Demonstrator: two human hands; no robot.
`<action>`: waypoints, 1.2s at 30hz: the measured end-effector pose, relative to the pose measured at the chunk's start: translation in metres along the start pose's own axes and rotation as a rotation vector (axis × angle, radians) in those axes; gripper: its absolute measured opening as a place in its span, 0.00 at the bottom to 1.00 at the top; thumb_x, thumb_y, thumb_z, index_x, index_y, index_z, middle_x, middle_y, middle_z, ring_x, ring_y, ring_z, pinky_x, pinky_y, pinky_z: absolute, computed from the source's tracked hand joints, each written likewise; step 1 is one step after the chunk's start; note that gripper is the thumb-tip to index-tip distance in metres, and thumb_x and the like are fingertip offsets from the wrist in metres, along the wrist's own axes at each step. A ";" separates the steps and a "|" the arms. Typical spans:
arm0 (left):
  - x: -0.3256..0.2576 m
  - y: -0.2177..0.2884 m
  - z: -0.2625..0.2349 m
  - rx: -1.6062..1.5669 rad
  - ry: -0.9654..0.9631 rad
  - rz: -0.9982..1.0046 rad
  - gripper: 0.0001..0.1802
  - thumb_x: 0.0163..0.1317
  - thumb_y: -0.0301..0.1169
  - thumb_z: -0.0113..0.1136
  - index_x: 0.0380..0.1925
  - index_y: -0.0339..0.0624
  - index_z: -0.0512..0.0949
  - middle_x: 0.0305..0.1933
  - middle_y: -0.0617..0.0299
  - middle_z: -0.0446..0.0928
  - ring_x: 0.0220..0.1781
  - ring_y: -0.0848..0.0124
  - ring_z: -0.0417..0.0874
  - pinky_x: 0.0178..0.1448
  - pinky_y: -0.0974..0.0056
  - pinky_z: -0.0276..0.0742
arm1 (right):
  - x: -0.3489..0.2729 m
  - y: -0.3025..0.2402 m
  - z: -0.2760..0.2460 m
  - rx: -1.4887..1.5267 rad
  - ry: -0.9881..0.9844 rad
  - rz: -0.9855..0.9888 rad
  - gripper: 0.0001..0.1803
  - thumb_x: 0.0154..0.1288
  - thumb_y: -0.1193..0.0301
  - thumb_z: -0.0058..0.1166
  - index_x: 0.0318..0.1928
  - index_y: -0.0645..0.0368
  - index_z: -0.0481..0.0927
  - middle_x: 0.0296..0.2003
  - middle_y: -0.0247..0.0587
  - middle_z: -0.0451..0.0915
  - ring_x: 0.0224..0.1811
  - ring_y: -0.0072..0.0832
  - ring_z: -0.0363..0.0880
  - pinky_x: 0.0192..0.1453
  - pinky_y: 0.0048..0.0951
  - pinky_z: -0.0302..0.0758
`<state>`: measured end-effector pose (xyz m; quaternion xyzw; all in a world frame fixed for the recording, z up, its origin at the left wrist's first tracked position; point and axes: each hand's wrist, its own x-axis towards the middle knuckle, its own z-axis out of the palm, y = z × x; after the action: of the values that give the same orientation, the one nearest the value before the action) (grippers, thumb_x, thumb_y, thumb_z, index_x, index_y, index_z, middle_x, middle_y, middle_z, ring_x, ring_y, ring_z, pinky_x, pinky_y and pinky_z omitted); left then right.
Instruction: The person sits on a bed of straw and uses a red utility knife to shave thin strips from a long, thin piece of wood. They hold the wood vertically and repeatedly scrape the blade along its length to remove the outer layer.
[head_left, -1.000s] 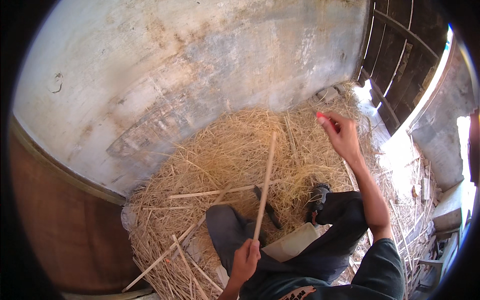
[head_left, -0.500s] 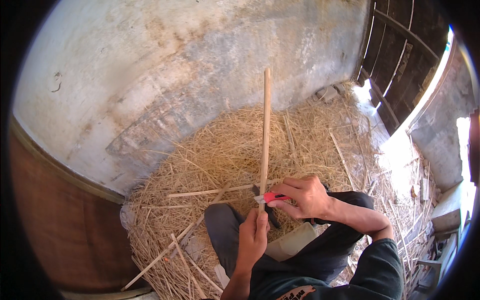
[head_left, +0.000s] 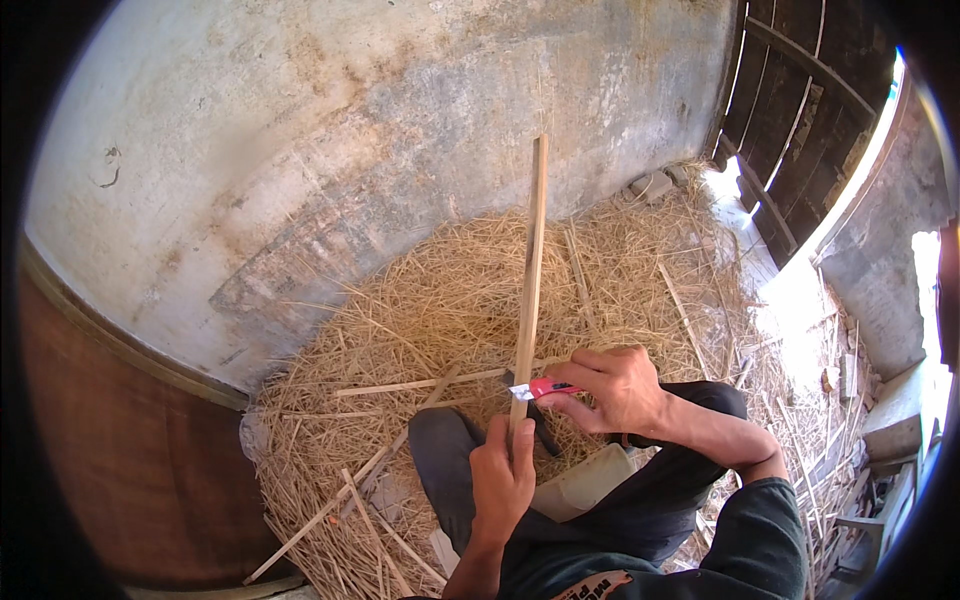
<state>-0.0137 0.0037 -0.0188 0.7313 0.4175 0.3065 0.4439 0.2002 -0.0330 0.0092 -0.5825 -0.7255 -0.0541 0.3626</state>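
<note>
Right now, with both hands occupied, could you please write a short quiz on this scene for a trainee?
1. Which hand holds the red-handled knife with a silvery blade at the long, pale wooden stick?
2. True or false: the stick lies loose, touched by no hand.
3. What surrounds the legs in dark trousers: A, blue carpet; B, dry yellow straw; C, white tiles?

Key: 1, the right hand; 2, false, the left hand grips it; 3, B.

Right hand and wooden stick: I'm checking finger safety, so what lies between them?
In the head view, the red knife lies between the right hand and the wooden stick, its blade overlapping the stick.
</note>
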 end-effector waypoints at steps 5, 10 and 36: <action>-0.015 -0.004 -0.001 0.040 -0.028 -0.018 0.19 0.83 0.42 0.58 0.38 0.36 0.76 0.20 0.50 0.76 0.22 0.55 0.82 0.26 0.53 0.71 | 0.008 0.024 -0.007 -0.012 0.110 0.140 0.16 0.71 0.53 0.70 0.48 0.50 0.93 0.31 0.38 0.89 0.19 0.30 0.83 0.22 0.36 0.77; -0.058 -0.010 0.002 -0.030 -0.193 -0.133 0.19 0.81 0.41 0.60 0.36 0.35 0.78 0.18 0.58 0.72 0.20 0.74 0.73 0.26 0.61 0.67 | 0.038 0.093 -0.059 -0.131 0.262 0.542 0.14 0.75 0.61 0.67 0.48 0.57 0.93 0.29 0.44 0.89 0.26 0.28 0.85 0.30 0.30 0.80; 0.006 0.018 0.006 -0.098 0.141 0.045 0.12 0.79 0.34 0.65 0.45 0.33 0.81 0.25 0.66 0.75 0.28 0.82 0.69 0.30 0.68 0.65 | -0.002 -0.001 0.000 0.032 0.015 -0.040 0.15 0.67 0.56 0.73 0.45 0.51 0.89 0.26 0.32 0.78 0.19 0.34 0.81 0.21 0.35 0.77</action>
<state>-0.0002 0.0020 -0.0045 0.6944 0.4159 0.3872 0.4415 0.1997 -0.0347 0.0081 -0.5613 -0.7351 -0.0543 0.3763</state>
